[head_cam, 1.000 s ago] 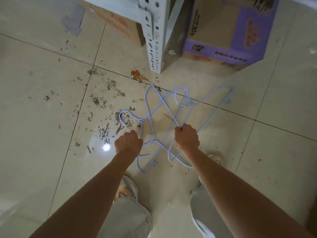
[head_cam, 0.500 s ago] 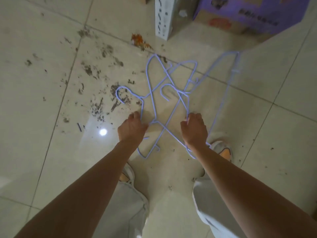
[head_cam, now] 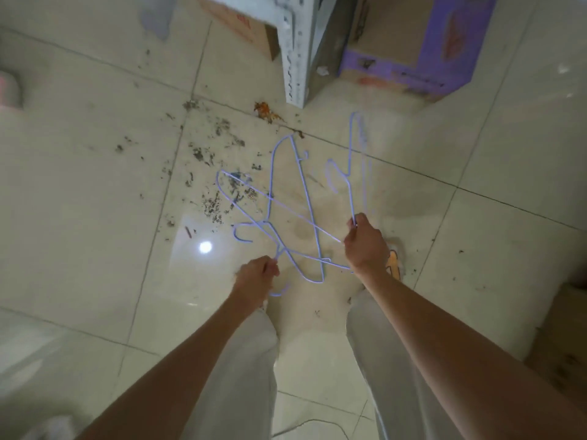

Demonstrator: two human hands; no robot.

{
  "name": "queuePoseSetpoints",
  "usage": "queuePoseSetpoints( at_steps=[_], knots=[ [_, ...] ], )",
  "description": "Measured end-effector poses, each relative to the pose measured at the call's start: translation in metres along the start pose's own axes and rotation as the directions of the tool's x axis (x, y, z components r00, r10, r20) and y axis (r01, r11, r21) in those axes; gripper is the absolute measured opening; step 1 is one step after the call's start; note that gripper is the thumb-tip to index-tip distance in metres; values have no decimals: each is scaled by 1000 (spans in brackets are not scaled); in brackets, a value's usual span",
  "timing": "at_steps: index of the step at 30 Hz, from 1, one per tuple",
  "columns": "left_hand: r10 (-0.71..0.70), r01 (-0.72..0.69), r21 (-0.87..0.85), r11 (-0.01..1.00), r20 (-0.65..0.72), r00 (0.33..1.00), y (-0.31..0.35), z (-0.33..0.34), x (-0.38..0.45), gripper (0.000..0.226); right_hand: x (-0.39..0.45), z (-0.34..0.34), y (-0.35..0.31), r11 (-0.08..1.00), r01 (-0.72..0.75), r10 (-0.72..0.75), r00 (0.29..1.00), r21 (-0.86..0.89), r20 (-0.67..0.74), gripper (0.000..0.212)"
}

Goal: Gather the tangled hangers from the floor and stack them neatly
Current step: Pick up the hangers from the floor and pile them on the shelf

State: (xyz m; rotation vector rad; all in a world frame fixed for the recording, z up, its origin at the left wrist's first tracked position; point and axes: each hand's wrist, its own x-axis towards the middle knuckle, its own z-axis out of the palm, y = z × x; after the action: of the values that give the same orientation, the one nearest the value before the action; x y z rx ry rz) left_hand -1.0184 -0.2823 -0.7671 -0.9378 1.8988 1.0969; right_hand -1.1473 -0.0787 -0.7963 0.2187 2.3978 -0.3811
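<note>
The tangled hangers [head_cam: 295,214], thin pale-purple wire ones, hang crossed over one another between the two hands and just beyond them, above the tiled floor [head_cam: 95,185]. How many there are cannot be told, as the wires overlap and blur. One triangle reaches away from the left hand, its hook curling back near that hand's far side; another stands long and narrow between the hands; a third rises from the right hand, with a hook just off its far left.

The left hand [head_cam: 255,279] is closed in a fist around wire at the near end of the bundle, a loop of wire poking out just below it. The right hand [head_cam: 365,246] is closed as well, its fingers [head_cam: 352,224] pinching the wire that runs up away from it, while other wires pass under the wrist.

Beyond the left hand the floor is strewn with dark debris [head_cam: 216,173], and a bright light reflection [head_cam: 205,247] sits just left of it. An orange scrap [head_cam: 266,110] lies farther out. Well beyond the right hand stand a perforated metal post [head_cam: 297,49] and a purple cardboard box [head_cam: 419,46]; a brown box [head_cam: 241,23] sits left of the post. Light trouser legs [head_cam: 241,376] show below the arms, and a shoe [head_cam: 394,260] peeks out just right of the right hand.
</note>
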Motion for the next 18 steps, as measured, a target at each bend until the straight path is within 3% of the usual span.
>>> queuePoseSetpoints(
  at_steps=[4,8,12,15,18],
  knots=[
    [-49,45,-303,952,-7,999,44,-23,-93,33,-72,-71,-9,989,-59,59,998,133,8,15],
    [-7,-3,-268,964,-37,999,91,-59,-188,31,-162,-139,-11,944,-38,21,998,327,56,15],
    [73,-60,-259,964,38,997,150,-89,-280,22,-263,-203,-19,757,66,-20,997,650,-78,23],
    [159,-92,-414,906,131,978,178,-102,-325,57,-328,-235,-12,769,175,-64,978,615,-199,29],
    [300,-247,-283,927,162,940,192,-112,-363,45,-391,-246,-1,800,96,28,980,593,-196,31]
  ],
)
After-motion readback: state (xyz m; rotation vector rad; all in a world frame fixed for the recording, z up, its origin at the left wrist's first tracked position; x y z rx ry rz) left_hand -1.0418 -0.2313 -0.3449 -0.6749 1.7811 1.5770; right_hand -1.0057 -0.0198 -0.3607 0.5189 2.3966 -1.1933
